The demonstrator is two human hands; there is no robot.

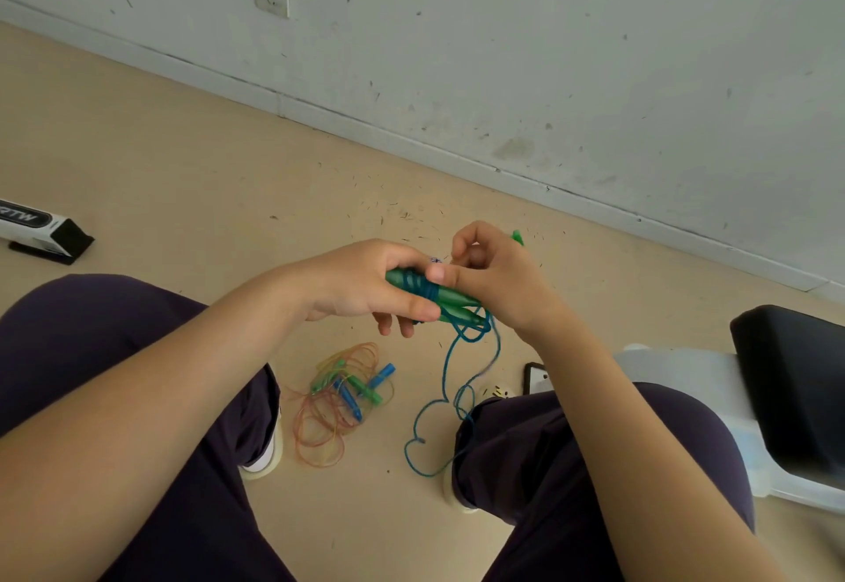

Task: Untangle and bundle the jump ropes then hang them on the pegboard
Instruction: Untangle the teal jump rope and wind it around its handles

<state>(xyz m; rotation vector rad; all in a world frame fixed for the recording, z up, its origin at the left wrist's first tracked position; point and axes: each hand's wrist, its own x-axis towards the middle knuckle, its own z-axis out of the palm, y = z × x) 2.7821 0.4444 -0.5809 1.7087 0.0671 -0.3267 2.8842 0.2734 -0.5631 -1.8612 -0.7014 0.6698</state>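
Evenly and softly lit, daylight-like, bright enough without glare or harsh highlights; only faint, diffuse shadows on the floor (192,161) under the hands and legs. Strong wide-angle distortion, bending the baseboard (411,133) line and stretching the forearms toward the lower corners. Mostly sharp at centre, slightly soft overall, with motion blur on the hanging blue cord (450,366) and smearing at the right edge around the black seat (795,380).
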